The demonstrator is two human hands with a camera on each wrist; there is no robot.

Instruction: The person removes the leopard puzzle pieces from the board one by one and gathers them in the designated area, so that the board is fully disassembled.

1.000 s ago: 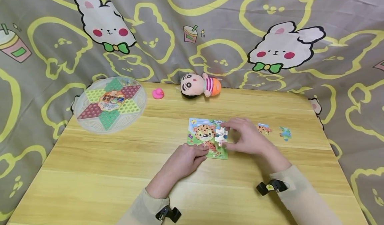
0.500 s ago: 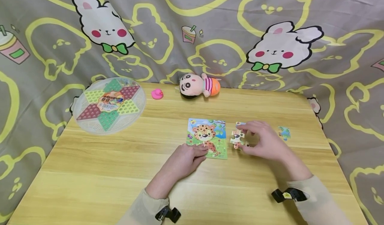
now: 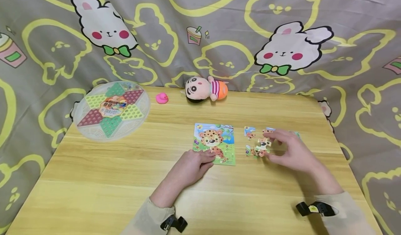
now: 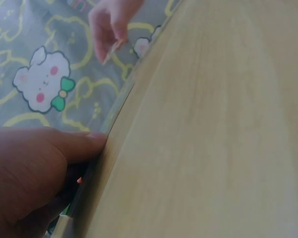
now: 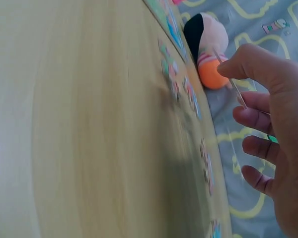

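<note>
My right hand [image 3: 289,149] pinches a jigsaw puzzle piece [image 3: 264,143] printed with part of a spotted cub's face, held just above the table. Seen edge-on in the right wrist view, the puzzle piece [image 5: 234,84] sits between the thumb and fingertips. My left hand [image 3: 194,163] rests its fingers on the lower left of a square leopard-cub picture board [image 3: 229,155], which lies flat. Loose puzzle pieces [image 3: 249,133] lie right of the board, some partly hidden under the right hand. In the left wrist view, the left thumb [image 4: 84,146] lies along the board's edge.
A round Chinese checkers board [image 3: 113,111] lies at the back left. Beside it sit a pink rubber duck [image 3: 162,98] and a plush doll [image 3: 205,89] on its side. A patterned curtain [image 3: 225,22] hangs behind the wooden table [image 3: 125,193].
My right hand has moved right from over the picture board with the pinched puzzle piece, now above the loose pieces, uncovering several nearer the board. My left hand has stayed on the board.
</note>
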